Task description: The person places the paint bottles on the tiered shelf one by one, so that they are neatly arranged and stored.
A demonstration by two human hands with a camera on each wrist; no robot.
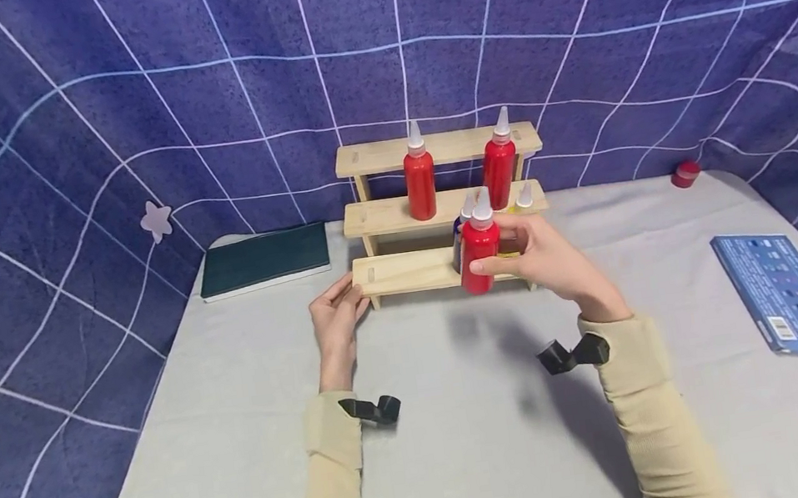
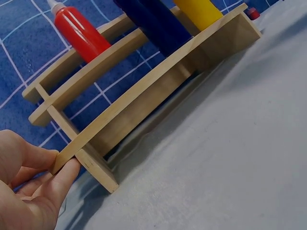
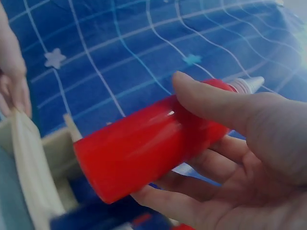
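Note:
My right hand (image 1: pixel 552 258) grips a red squeeze bottle (image 1: pixel 478 264) with a white pointed nozzle, in front of the lowest step of a three-step wooden rack (image 1: pixel 409 269). In the right wrist view the thumb lies over the bottle's upper body and the fingers wrap below. The left hand (image 1: pixel 335 316) pinches the left end of that lowest step between thumb and fingers. Behind the held bottle, a dark blue bottle (image 2: pixel 156 26) and a yellow bottle (image 2: pixel 201 13) stand on the lowest step. Two more red bottles, one left (image 1: pixel 421 185) and one right (image 1: pixel 500 172), stand on the middle step.
A dark green book (image 1: pixel 264 260) lies at the back left of the pale-covered table (image 1: pixel 244 454). At the right is a flat blue box (image 1: pixel 786 290), and a small red cap-like piece (image 1: pixel 685 174) sits near the back edge. A blue patterned curtain (image 1: pixel 273 97) hangs behind.

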